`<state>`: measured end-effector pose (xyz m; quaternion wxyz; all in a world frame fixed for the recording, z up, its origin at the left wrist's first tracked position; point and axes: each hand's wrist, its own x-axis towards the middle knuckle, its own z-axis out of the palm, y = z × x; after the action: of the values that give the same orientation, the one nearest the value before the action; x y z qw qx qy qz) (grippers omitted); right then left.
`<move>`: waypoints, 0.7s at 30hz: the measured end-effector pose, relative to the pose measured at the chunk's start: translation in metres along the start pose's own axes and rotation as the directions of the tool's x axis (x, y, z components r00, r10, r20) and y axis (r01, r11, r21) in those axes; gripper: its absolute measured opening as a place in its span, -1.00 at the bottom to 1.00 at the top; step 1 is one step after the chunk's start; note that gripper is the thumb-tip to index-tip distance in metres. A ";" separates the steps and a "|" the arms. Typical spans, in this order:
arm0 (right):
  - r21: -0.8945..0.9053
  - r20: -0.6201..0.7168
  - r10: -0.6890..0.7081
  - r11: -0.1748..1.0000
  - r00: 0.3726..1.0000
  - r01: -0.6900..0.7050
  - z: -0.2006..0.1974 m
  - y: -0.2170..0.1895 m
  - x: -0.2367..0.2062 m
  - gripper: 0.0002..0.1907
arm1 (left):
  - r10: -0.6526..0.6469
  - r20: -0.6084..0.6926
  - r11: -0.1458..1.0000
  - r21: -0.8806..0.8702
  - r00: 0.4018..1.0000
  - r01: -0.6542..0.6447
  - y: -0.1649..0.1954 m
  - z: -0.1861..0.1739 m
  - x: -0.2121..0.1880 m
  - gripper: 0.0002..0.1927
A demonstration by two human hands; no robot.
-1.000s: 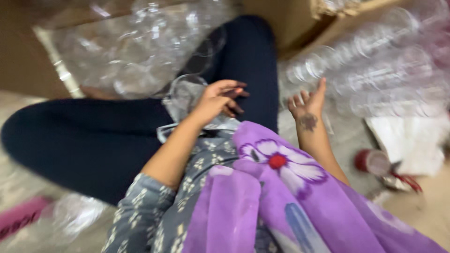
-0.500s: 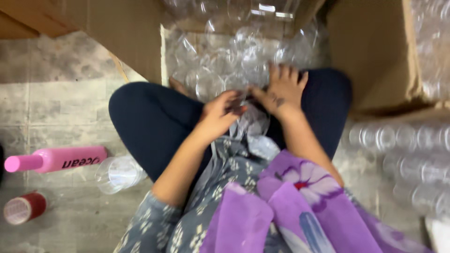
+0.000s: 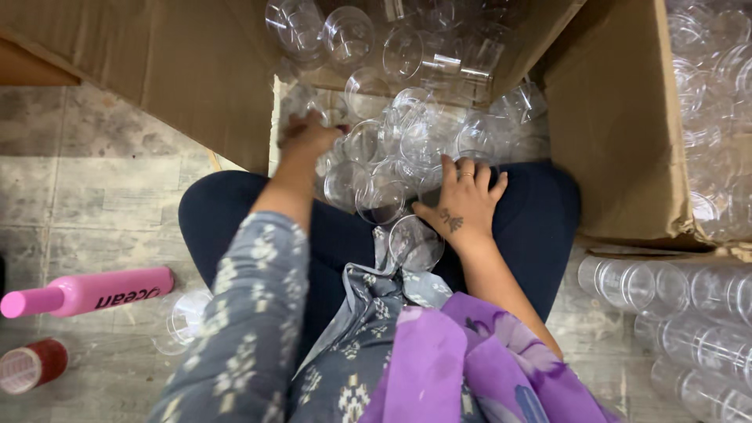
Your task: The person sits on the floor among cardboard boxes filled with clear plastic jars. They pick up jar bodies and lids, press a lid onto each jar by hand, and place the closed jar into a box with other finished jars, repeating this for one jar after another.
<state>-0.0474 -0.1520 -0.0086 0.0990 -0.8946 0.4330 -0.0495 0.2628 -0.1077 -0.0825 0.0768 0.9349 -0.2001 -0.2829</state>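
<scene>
The left hand (image 3: 307, 135) is blurring among the clear cups (image 3: 392, 149), grip unreadable; the right hand (image 3: 462, 205) is lying spread, open, on them.

Pink bottle (image 3: 86, 291), red tape roll (image 3: 31, 365)

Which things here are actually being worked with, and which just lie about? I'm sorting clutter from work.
In hand:
left hand and right hand among the loose clear cups
cardboard box

Lying about:
pink bottle
red tape roll
stacked cups
</scene>
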 end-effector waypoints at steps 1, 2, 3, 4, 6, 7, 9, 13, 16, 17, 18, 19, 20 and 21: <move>0.013 -0.010 0.017 1.000 1.000 -0.017 -0.002 -0.001 0.000 0.10 | -0.025 0.027 1.000 -0.001 0.999 0.025 0.005 0.008 0.001 0.00; 0.079 -0.061 0.029 0.997 0.998 -0.024 -0.005 0.000 -0.001 0.08 | -0.049 0.057 0.999 -0.003 0.997 0.049 0.009 0.012 0.001 0.03; 0.138 -0.110 0.042 0.990 0.993 -0.026 -0.009 0.003 -0.005 0.07 | -0.019 -0.004 0.998 0.064 1.000 0.019 0.009 0.014 -0.001 0.02; 0.190 -0.162 0.055 0.982 0.985 -0.024 -0.015 0.008 -0.009 0.05 | 0.018 -0.062 0.992 0.124 0.998 -0.010 0.008 0.013 -0.001 0.01; 0.157 -0.319 0.099 0.986 0.943 -0.050 -0.026 0.020 -0.026 0.04 | 0.098 -0.141 0.987 0.140 0.985 -0.078 0.009 0.012 -0.006 -0.07; 0.140 -0.396 0.108 0.989 0.912 -0.056 -0.033 0.027 -0.035 0.03 | 0.133 -0.173 0.988 0.102 0.976 -0.117 0.007 0.006 -0.011 -0.16; 0.064 -0.440 0.161 0.987 0.884 -0.148 -0.046 0.045 -0.056 -0.02 | 0.145 -0.194 0.914 -0.350 0.970 -0.206 0.003 -0.003 -0.028 -0.19; -0.041 -0.198 0.335 0.936 0.921 -0.349 -0.062 0.073 -0.090 -0.16 | 0.362 -0.450 0.416 -0.706 0.817 -0.573 0.001 0.006 -0.094 0.34; 0.177 -0.139 0.370 0.922 0.919 -0.344 -0.072 0.082 -0.114 -0.09 | 0.682 -0.288 -0.050 -0.935 0.672 -0.350 -0.010 0.017 -0.154 0.00; 0.340 -0.096 0.364 0.887 0.927 -0.313 -0.077 0.084 -0.120 -0.04 | 0.734 -0.248 -0.154 -0.967 0.632 -0.201 -0.015 0.020 -0.172 0.02; 0.494 -0.056 0.348 0.824 0.936 -0.277 -0.086 0.087 -0.123 0.03 | 0.782 -0.218 -0.242 -0.970 0.584 -0.039 -0.021 0.020 -0.190 0.04; 0.635 -0.023 0.323 0.736 0.946 -0.236 -0.093 0.086 -0.128 0.10 | 0.824 -0.201 -0.312 -0.942 0.530 0.127 -0.025 0.017 -0.203 0.07; 0.778 -0.046 0.252 0.616 0.967 -0.123 -0.101 0.082 -0.136 0.10 | 0.858 -0.197 -0.280 -0.954 0.474 0.110 -0.028 0.013 -0.214 0.08; 0.888 -0.083 0.186 0.460 0.979 -0.012 -0.109 0.077 -0.146 0.09 | 0.889 -0.189 -0.248 -0.965 0.418 0.091 -0.032 0.009 -0.224 0.10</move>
<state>-0.2156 -0.0987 0.0805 0.5125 -0.6800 0.4031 -0.3353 0.0983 0.0143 0.0130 0.7155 0.2294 -0.3102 -0.5824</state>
